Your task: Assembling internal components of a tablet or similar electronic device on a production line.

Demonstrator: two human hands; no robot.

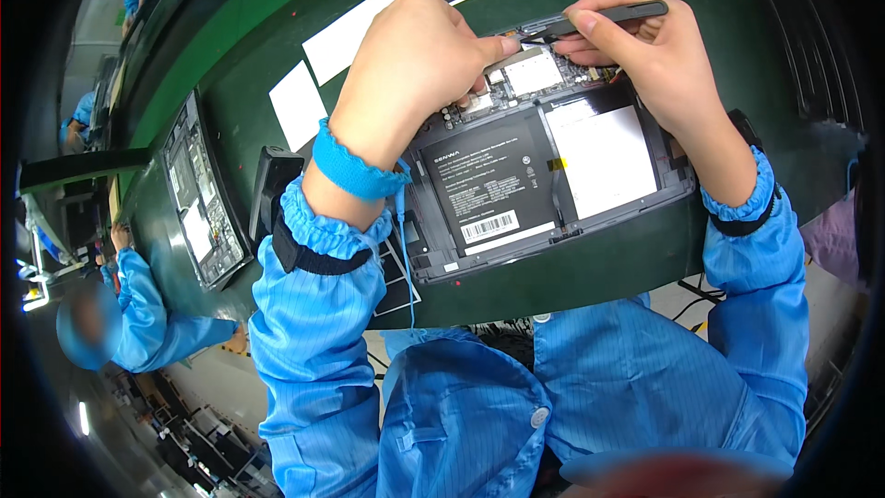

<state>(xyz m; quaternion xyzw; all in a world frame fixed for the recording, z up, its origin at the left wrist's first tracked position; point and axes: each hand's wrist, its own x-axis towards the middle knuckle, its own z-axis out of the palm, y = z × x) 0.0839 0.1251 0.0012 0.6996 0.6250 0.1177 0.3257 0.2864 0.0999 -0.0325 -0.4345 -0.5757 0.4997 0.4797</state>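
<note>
Opened device [556, 189] on green table [516, 292]
Right hand [659, 55] holds black tweezers [636, 12]; left hand [415, 55] curls at the circuit board [573, 79], grip unclear.

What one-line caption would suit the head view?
Right hand holds black tweezers at the circuit board of an opened device, left hand alongside.

Battery [489, 180] in device [590, 231] on table [525, 284]
</note>
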